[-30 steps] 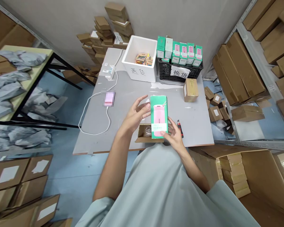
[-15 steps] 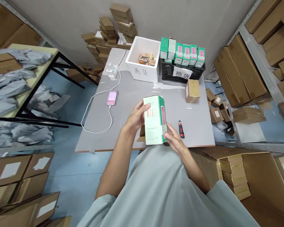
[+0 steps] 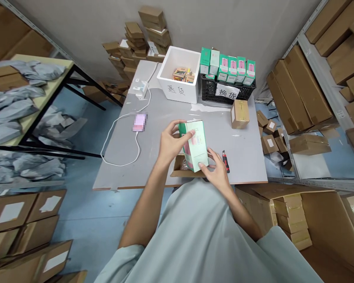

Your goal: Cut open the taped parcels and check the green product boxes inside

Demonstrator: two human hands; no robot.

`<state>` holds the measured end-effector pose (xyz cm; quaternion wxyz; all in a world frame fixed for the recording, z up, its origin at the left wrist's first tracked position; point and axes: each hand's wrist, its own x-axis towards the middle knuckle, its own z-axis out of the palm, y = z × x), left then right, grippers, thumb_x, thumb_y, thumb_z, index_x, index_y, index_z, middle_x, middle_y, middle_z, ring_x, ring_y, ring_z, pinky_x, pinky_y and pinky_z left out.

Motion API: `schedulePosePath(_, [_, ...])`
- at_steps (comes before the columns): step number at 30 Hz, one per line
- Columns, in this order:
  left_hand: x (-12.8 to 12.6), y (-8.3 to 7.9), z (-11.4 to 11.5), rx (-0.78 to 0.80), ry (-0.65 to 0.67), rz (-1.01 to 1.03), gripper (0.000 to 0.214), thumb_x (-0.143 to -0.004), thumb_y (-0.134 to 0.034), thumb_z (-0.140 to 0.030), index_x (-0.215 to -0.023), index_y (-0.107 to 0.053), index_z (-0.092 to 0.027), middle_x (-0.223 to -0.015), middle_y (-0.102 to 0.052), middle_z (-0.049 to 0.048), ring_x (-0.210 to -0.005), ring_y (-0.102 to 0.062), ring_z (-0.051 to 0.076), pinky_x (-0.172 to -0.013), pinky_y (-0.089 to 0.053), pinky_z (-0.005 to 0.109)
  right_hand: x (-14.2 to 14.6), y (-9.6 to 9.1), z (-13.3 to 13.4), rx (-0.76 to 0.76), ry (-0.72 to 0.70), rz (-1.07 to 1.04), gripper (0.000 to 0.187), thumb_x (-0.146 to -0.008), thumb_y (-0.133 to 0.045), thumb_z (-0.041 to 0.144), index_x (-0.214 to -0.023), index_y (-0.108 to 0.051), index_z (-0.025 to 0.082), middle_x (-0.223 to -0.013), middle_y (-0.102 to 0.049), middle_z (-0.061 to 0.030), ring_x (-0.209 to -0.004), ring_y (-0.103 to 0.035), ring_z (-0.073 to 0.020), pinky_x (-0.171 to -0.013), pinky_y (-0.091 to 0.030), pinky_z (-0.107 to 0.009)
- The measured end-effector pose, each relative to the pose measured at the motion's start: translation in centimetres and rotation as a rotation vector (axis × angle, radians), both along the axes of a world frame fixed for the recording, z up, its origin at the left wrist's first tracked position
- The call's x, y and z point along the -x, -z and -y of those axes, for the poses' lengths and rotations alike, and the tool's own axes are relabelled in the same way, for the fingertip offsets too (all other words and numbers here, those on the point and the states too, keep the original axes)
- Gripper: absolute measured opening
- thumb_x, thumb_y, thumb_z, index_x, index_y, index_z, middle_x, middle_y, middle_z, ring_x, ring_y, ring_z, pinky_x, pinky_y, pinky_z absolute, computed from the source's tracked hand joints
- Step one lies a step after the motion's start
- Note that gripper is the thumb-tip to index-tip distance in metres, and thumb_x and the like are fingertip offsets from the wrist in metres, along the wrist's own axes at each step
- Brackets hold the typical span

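Between both hands I hold a green and white product box (image 3: 197, 147), tilted above the table, with pink pictures on its left side. My left hand (image 3: 174, 142) grips its upper left, thumb across the front face. My right hand (image 3: 216, 169) holds the lower right edge, thumb on the front. Beneath it an open brown carton (image 3: 179, 167) lies at the table's front edge, clear wrapping showing inside. A red and black utility knife (image 3: 225, 161) rests just right of my right hand.
On the grey table (image 3: 120, 149) stand a white foam bin (image 3: 178, 90), a black crate (image 3: 208, 92) of similar green boxes and a small taped carton (image 3: 240, 114). A phone (image 3: 139, 122) lies on its white cable. A large open carton (image 3: 321, 216) sits at right.
The product box has been turned in my hands, so another printed side and a pink-pictured left side show. My left hand has shifted round its top. More of the open carton is visible.
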<state>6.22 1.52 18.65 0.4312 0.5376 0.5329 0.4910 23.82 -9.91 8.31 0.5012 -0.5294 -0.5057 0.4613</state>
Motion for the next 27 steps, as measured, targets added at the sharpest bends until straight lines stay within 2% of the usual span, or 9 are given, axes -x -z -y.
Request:
schedulePosePath(3, [-1.1, -0.5, 0.7, -0.059, -0.105, -0.178, 0.057, -0.077, -0.099, -0.048, -0.126, -0.078, -0.025, -0.118, -0.082, 0.0036, -0.072, -0.071, 0.014, -0.064, -0.054, 0.025, 0.5, -0.4, 0.1, -0.005, 0.093, 0.216, 0.104, -0.089, -0.096, 0.057, -0.18, -0.053, 0.031, -0.169, -0.067, -0.0165, -0.152, -0.069, -0.0414, -0.117, -0.069, -0.056])
schedulePosePath(5, [-1.3, -0.8, 1.1, -0.069, -0.09, -0.207, 0.067, -0.078, -0.101, -0.049, -0.135, -0.077, -0.026, -0.13, -0.082, 0.0058, -0.079, -0.075, 0.016, -0.07, -0.059, 0.027, 0.5, -0.1, -0.2, -0.015, 0.109, 0.2, 0.106, -0.087, -0.097, 0.052, -0.181, -0.052, 0.031, -0.167, -0.068, -0.0158, -0.152, -0.069, -0.0413, -0.121, -0.067, -0.056])
schedulePosePath(8, [-0.4, -0.2, 2.0, -0.012, 0.051, -0.068, 0.099, -0.076, -0.105, -0.056, -0.162, -0.064, -0.03, -0.156, -0.075, 0.0134, -0.11, -0.084, 0.028, -0.09, -0.069, 0.037, -0.2, 0.6, -0.9, 0.01, 0.061, -0.077, 0.11, -0.088, -0.097, 0.055, -0.183, -0.048, 0.03, -0.158, -0.075, -0.0146, -0.14, -0.077, -0.0359, -0.108, -0.072, -0.047])
schedulePosePath(10, [0.6, 1.1, 2.9, 0.121, 0.164, 0.024, 0.108, -0.076, -0.105, -0.064, -0.168, -0.059, -0.031, -0.166, -0.07, 0.0185, -0.128, -0.082, 0.035, -0.099, -0.072, 0.045, -0.8, 1.1, -1.5, 0.032, 0.011, -0.297, 0.116, -0.087, -0.098, 0.061, -0.185, -0.044, 0.028, -0.146, -0.08, -0.0132, -0.129, -0.082, -0.0323, -0.104, -0.073, -0.044])
schedulePosePath(13, [1.6, 3.6, 4.7, 0.383, 0.307, 0.117, 0.105, -0.071, -0.106, -0.074, -0.157, -0.069, -0.025, -0.163, -0.072, 0.0229, -0.134, -0.08, 0.042, -0.101, -0.073, 0.051, -1.4, 1.4, -2.1, 0.034, -0.027, -0.479, 0.122, -0.085, -0.101, 0.064, -0.186, -0.041, 0.029, -0.141, -0.082, -0.0119, -0.129, -0.081, -0.0317, -0.111, -0.071, -0.046])
schedulePosePath(15, [1.5, 5.0, 5.8, 0.457, 0.321, 0.193, 0.104, -0.067, -0.108, -0.072, -0.152, -0.073, -0.023, -0.157, -0.076, 0.0221, -0.134, -0.08, 0.043, -0.103, -0.073, 0.053, -1.3, 1.6, -2.3, 0.035, -0.033, -0.512, 0.123, -0.085, -0.102, 0.065, -0.187, -0.04, 0.032, -0.146, -0.081, -0.0116, -0.131, -0.081, -0.0318, -0.114, -0.07, -0.048])
schedulePosePath(21, [0.8, 6.0, 7.0, 0.416, 0.215, 0.227, 0.099, -0.063, -0.114, -0.058, -0.147, -0.079, -0.019, -0.153, -0.08, 0.0203, -0.135, -0.08, 0.042, -0.105, -0.072, 0.053, -3.3, 1.1, -3.8, -0.002, -0.108, -0.366, 0.13, -0.082, -0.104, 0.067, -0.189, -0.037, 0.034, -0.154, -0.077, -0.0138, -0.138, -0.078, -0.0324, -0.111, -0.071, -0.046])
schedulePosePath(25, [0.9, 6.1, 7.0, 0.387, 0.15, 0.186, 0.102, -0.058, -0.115, -0.057, -0.146, -0.079, -0.019, -0.152, -0.08, 0.0195, -0.141, -0.077, 0.043, -0.106, -0.071, 0.051, -7.0, -1.5, -7.1, -0.13, -0.06, -0.228, 0.122, -0.088, -0.098, 0.072, -0.188, -0.038, 0.035, -0.158, -0.075, -0.0149, -0.137, -0.079, -0.03, -0.117, -0.068, -0.047])
schedulePosePath(27, [0.8, 6.3, 7.2, 0.384, 0.15, 0.16, 0.104, -0.058, -0.115, -0.058, -0.147, -0.078, -0.019, -0.145, -0.083, 0.0183, -0.138, -0.079, 0.042, -0.105, -0.071, 0.052, -8.4, -2.9, -8.5, -0.189, -0.055, -0.181, 0.111, -0.092, -0.094, 0.073, -0.184, -0.046, 0.036, -0.161, -0.073, -0.0142, -0.131, -0.08, -0.0283, -0.118, -0.067, -0.048])
